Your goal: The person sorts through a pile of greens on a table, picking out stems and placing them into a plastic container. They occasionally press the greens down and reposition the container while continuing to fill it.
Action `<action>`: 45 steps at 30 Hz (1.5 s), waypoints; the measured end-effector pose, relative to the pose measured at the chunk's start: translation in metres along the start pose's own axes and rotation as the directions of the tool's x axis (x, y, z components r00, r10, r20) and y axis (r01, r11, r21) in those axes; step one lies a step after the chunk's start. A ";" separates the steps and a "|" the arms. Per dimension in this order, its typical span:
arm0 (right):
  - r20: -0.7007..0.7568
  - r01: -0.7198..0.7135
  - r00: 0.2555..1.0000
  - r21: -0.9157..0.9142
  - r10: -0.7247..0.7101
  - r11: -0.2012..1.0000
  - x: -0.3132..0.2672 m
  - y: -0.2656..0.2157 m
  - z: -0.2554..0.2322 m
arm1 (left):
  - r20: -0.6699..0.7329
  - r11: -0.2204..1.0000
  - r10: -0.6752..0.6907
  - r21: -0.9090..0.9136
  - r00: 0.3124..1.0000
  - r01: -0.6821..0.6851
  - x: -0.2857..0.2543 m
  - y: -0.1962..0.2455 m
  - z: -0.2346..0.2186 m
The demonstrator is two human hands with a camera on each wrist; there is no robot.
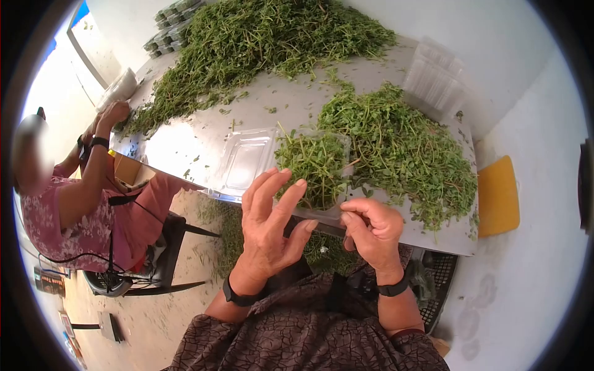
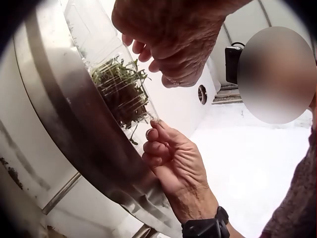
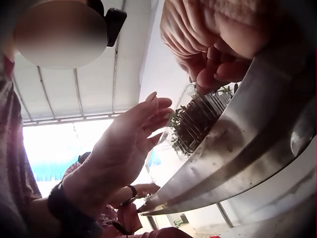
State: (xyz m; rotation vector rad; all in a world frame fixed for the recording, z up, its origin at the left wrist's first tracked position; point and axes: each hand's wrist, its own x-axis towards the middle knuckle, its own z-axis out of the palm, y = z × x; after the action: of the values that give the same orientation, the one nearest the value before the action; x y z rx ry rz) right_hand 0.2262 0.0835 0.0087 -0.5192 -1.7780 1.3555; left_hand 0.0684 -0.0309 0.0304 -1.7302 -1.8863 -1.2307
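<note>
A clear plastic clamshell container (image 1: 346,145) lies open near the table's front edge, its lid (image 1: 238,162) folded out to the left. Leafy green stems (image 1: 312,162) fill its base and spill over the rim. My left hand (image 1: 266,226) hovers at the container's front left with fingers spread, holding nothing. At the front right corner, my right hand (image 1: 374,232) has its other fingers curled in and pinches the container's rim between thumb and forefinger. In the left wrist view, those right fingertips (image 2: 154,124) meet at the container's edge, beside the stems.
Loose greens (image 1: 396,148) lie right of the container, and a larger heap (image 1: 266,43) covers the back. Empty clear containers (image 1: 436,77) stack at the back right; filled ones (image 1: 170,28) stand back left. Another person (image 1: 68,216) sits left. A yellow chair back (image 1: 498,196) stands right.
</note>
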 end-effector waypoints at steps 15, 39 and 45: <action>0.041 0.243 0.969 -0.317 -0.243 0.917 0.011 -0.018 0.017 | 0.144 0.997 0.046 0.049 0.988 -0.053 0.008 0.001 0.008; 0.023 0.211 0.974 -0.467 -0.226 0.859 0.004 -0.003 -0.007 | 0.231 0.979 0.190 0.031 0.954 -0.203 0.011 0.008 -0.005; 0.012 0.200 0.975 -0.488 -0.223 0.850 0.006 -0.001 -0.007 | 0.246 0.986 0.116 0.090 0.962 -0.142 0.016 0.009 -0.001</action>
State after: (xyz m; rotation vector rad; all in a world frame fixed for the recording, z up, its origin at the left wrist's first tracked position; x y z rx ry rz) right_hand 0.2279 0.0917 0.0123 -0.5915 -2.0768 0.7288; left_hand 0.0726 -0.0218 0.0456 -1.9837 -1.8926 -0.8893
